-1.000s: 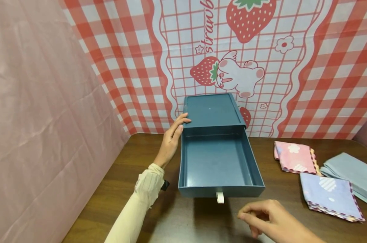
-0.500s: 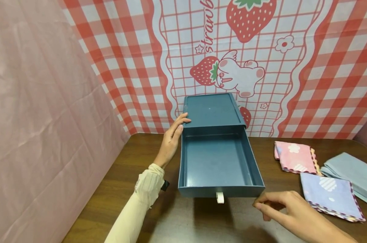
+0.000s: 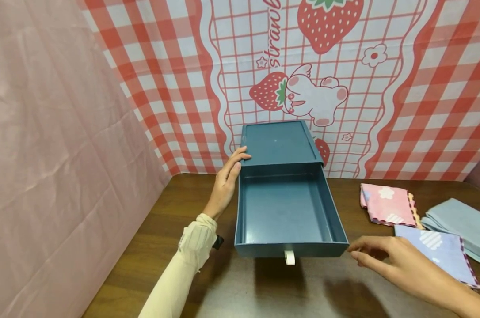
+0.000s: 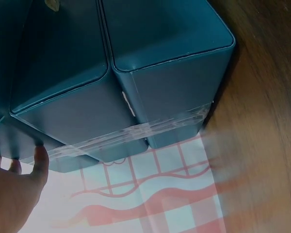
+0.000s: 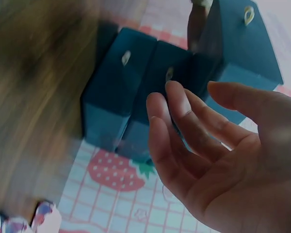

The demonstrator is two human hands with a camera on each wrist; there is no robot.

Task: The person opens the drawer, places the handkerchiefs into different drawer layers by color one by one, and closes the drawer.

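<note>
A dark teal drawer unit (image 3: 280, 142) stands against the back cloth. Its top drawer (image 3: 261, 250) is pulled far out, and I see no contents inside. On the drawer's front hangs a white pull tab (image 3: 289, 258). My left hand (image 3: 222, 181) rests on the unit's upper left edge, fingertips over the top; the left wrist view has this hand (image 4: 14, 194) against the unit's side. Off the drawer's front right corner, my right hand (image 3: 401, 260) hovers with loosely bent fingers. In the right wrist view, the palm of that hand (image 5: 228, 165) holds nothing.
To the right on the wooden table (image 3: 144, 247) lie folded cloths: pink (image 3: 387, 205), lavender (image 3: 432, 247) and light blue (image 3: 462, 225). The right hand partly covers the lavender cloth. Clear tape (image 4: 145, 130) runs across the unit's side. A strawberry-print cloth (image 3: 184, 88) hangs behind.
My right hand has moved right and slightly away from me, from near the pull tab to beyond the drawer's front right corner. The left hand and the pulled-out drawer stay put.
</note>
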